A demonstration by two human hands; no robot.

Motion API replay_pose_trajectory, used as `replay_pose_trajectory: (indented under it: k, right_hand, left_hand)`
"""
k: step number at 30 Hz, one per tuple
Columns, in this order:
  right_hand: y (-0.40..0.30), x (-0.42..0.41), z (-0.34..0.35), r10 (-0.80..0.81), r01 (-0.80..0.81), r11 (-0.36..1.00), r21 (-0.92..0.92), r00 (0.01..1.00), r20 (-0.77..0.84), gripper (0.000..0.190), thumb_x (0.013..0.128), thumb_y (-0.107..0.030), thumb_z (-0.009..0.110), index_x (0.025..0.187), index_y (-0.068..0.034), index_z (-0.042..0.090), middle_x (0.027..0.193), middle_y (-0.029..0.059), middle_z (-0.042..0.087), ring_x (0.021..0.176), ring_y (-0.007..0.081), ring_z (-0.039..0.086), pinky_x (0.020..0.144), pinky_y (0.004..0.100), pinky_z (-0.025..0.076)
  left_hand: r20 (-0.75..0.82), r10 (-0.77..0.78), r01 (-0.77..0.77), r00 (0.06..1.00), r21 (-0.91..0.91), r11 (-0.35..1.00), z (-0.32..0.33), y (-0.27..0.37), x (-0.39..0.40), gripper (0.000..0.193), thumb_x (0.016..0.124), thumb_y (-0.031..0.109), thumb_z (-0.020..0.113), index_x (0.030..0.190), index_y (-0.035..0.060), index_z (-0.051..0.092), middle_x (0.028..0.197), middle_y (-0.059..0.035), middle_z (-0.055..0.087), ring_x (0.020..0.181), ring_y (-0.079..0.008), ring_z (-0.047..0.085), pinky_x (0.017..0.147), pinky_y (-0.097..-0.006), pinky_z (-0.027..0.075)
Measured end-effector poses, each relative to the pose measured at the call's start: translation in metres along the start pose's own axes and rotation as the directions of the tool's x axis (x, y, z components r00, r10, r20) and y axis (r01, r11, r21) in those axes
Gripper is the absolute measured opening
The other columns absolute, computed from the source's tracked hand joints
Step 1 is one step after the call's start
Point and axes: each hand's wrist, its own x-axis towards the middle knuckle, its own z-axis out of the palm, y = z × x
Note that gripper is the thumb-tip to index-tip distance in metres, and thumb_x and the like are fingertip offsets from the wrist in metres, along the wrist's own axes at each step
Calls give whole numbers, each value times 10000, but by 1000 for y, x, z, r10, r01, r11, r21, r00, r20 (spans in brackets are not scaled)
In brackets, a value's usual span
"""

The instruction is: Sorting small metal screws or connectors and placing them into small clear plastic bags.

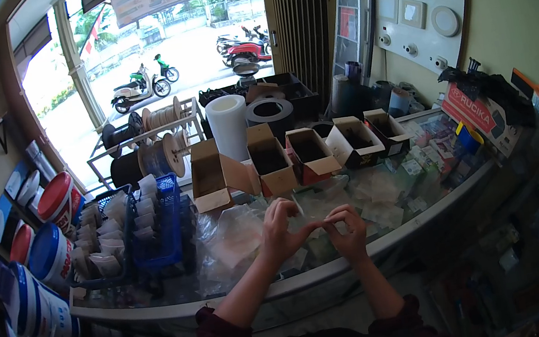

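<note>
My left hand (283, 231) and my right hand (347, 230) are raised over a glass display counter, their fingertips meeting or nearly so. A thin clear piece, perhaps a small plastic bag, seems to show by the left fingers; what exactly the fingers pinch is too small to tell. Below and around the hands lie clear plastic bags (238, 237) and more small bags (377, 197). Beyond the hands stands a row of open cardboard boxes with dark contents, among them a brown box (273, 178), a red one (314, 175) and a white and black one (365, 159).
Left on the counter are a blue plastic basket (161, 260) and a dark basket (104, 282), both with small filled packets. Behind the boxes stand a white plastic roll (228, 127) and cable spools (159, 158). A printed carton (481, 113) stands at the right end.
</note>
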Motion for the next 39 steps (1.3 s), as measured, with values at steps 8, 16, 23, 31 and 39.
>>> replay_pose_trajectory:
  k: [8, 16, 23, 31, 39]
  right_hand:
    - [-2, -3, 25, 135, -133, 990, 56, 990, -30, 141, 722, -35, 686, 741, -25, 546, 755, 60, 546, 706, 132, 574, 595, 241, 467]
    - [-14, 17, 19, 498, -498, 864, 77, 867, 27, 76, 787, -19, 585, 811, 2, 515, 803, 74, 548, 778, 147, 594, 622, 264, 499]
    - [-34, 26, 1, 64, 86, 940, -329, 905, 420, 215, 710, 7, 547, 922, -30, 554, 991, 121, 523, 840, 281, 577, 687, 385, 456]
    - [-46, 59, -30, -231, 474, 850, -229, 728, 646, 229, 687, -171, 655, 905, -118, 607, 971, 51, 507, 894, 179, 552, 693, 342, 419]
    - [-25, 82, -49, -411, 513, 852, -103, 778, 475, 154, 674, -210, 700, 795, -145, 630, 871, -16, 506, 808, 174, 505, 756, 357, 375]
  left_hand:
    - [108, -134, 145, 985, -100, 984, -8, 0, 4, 185, 753, 131, 651, 858, 33, 535, 743, -89, 599, 706, -223, 612, 619, -307, 460]
    - [148, -93, 107, 985, -86, 991, -20, -2, 8, 148, 727, 56, 627, 862, 13, 587, 722, -93, 606, 654, -166, 601, 619, -274, 467]
    - [187, -99, 116, 977, -81, 990, -22, 10, 14, 134, 708, 50, 599, 838, 18, 598, 666, -79, 586, 607, -151, 574, 593, -264, 456]
    - [367, 103, -54, 924, -140, 989, -36, 17, 31, 406, 722, 172, 671, 1067, 29, 513, 1043, -132, 543, 969, -251, 542, 837, -347, 421]
    - [614, 23, 252, 789, -357, 900, -8, 17, 37, 689, 735, 139, 693, 1291, 35, 299, 1237, -120, 414, 1167, -209, 426, 977, -342, 338]
